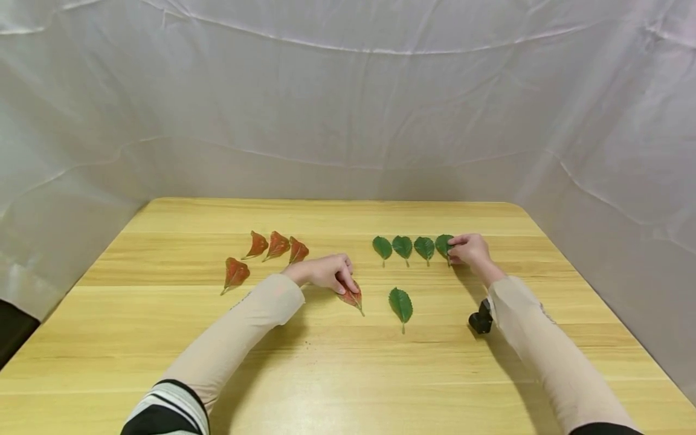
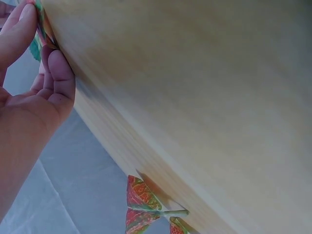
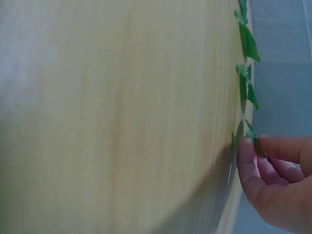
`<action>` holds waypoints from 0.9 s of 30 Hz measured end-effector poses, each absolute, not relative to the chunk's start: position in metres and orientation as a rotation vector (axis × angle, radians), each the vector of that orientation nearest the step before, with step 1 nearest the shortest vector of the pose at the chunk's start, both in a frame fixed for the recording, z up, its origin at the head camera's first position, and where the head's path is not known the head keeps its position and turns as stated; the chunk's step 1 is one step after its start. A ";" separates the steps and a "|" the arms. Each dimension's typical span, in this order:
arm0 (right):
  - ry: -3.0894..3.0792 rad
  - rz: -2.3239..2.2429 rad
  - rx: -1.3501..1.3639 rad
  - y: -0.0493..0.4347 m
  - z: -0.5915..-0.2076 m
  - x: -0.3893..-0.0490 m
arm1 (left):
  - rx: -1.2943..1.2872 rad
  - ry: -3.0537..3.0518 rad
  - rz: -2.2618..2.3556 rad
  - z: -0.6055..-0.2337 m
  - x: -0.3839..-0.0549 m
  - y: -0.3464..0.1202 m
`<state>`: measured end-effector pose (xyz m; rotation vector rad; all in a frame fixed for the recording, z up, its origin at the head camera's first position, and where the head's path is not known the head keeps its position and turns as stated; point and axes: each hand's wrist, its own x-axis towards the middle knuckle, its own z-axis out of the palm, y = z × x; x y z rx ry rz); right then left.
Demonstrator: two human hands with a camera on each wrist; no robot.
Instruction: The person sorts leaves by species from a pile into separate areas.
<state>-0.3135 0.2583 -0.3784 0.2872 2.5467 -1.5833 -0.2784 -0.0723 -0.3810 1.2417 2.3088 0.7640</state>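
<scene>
My left hand (image 1: 328,273) pinches a red leaf (image 1: 352,297) low over the middle of the table, its stem pointing toward me. At the right end of a row of green leaves, my right hand (image 1: 470,249) holds a green leaf (image 1: 444,244) between thumb and fingers. Three more green leaves, among them the nearest one (image 1: 424,246), lie to its left. A single green leaf (image 1: 401,304) lies closer to me, right of the red leaf. In the right wrist view the thumb and fingertips meet at the green leaf (image 3: 251,134).
Several red leaves lie at the left: three in a back row, including the middle one (image 1: 277,244), and one nearer leaf (image 1: 236,273). A black device (image 1: 481,318) sits at the right wrist. Pale cloth (image 1: 348,109) encloses the wooden table (image 1: 348,374).
</scene>
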 end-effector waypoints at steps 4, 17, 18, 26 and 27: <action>2.538 -1.550 0.261 0.260 -0.382 -0.315 | 1.233 2.325 0.749 -0.381 -0.278 -0.072; 2.703 -1.356 0.209 0.261 -0.381 -0.310 | 1.196 2.345 0.757 -0.380 -0.277 -0.073; 2.721 -1.336 0.204 0.262 -0.381 -0.309 | 1.192 2.345 0.761 -0.380 -0.277 -0.073; 2.773 -1.301 0.094 0.256 -0.374 -0.296 | 1.188 2.353 0.774 -0.380 -0.275 -0.073; 2.768 -1.310 0.080 0.255 -0.373 -0.294 | 1.184 2.353 0.775 -0.380 -0.275 -0.073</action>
